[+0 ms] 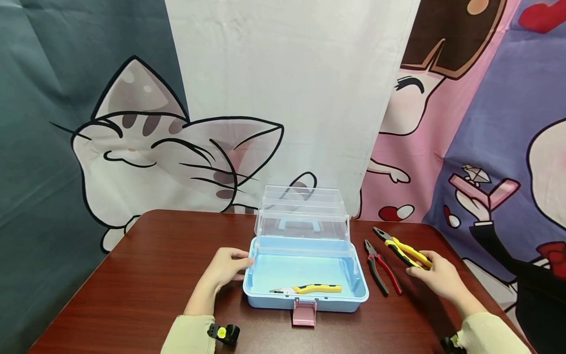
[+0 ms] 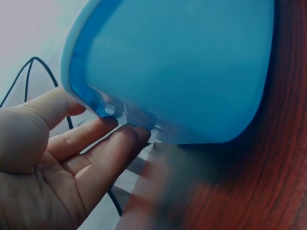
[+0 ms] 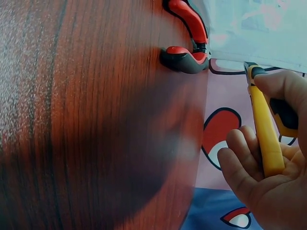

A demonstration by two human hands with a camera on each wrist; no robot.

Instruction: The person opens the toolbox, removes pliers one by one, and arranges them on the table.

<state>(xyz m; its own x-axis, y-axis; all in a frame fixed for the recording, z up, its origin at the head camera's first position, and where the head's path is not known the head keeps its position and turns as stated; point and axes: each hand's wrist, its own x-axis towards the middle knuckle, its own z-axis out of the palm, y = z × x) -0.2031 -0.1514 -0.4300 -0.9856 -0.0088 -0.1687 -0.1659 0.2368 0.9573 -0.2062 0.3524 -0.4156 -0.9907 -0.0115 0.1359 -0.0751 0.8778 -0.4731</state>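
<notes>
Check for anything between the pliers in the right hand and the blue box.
The red pliers lie between the right hand's yellow pliers and the box. The lid is raised at the back, so nothing visible covers the box's top.

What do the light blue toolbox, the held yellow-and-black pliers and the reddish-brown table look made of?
Light blue toolbox: probably moulded plastic, judging by its smooth sheen and rounded corners; its see-through lid too. Held yellow-and-black pliers: dark head, apparently metal; smooth handles, likely plastic or rubber. Reddish-brown table: glossy wood or laminate; grain and reflections show, but not which.
</notes>
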